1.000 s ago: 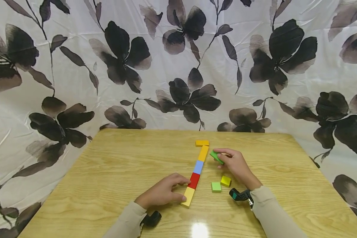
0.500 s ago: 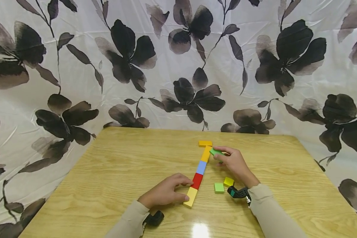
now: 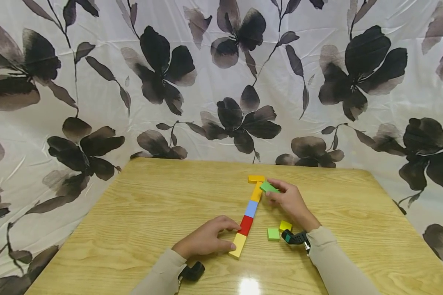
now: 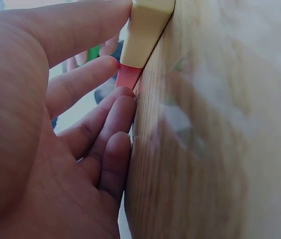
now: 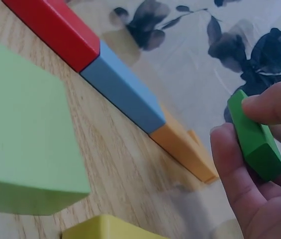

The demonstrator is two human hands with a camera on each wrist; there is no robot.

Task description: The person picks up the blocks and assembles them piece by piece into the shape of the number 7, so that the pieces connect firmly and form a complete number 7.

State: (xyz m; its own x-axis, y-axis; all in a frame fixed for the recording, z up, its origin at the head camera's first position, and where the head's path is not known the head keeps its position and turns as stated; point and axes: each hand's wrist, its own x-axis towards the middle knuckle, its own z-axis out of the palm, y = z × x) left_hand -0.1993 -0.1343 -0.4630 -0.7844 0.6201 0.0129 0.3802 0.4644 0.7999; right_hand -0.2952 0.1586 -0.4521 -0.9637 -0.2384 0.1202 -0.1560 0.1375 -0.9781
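Pinching a green block (image 5: 253, 138) in right fingers (image 3: 280, 184)

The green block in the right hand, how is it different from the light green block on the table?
The held green block is a deeper green; the light green block is paler. The held green block is longer and narrower, while the light green block looks nearly square from above. The right hand pinches the held green block; the light green block lies flat on the table. Both are plain, single-coloured blocks.
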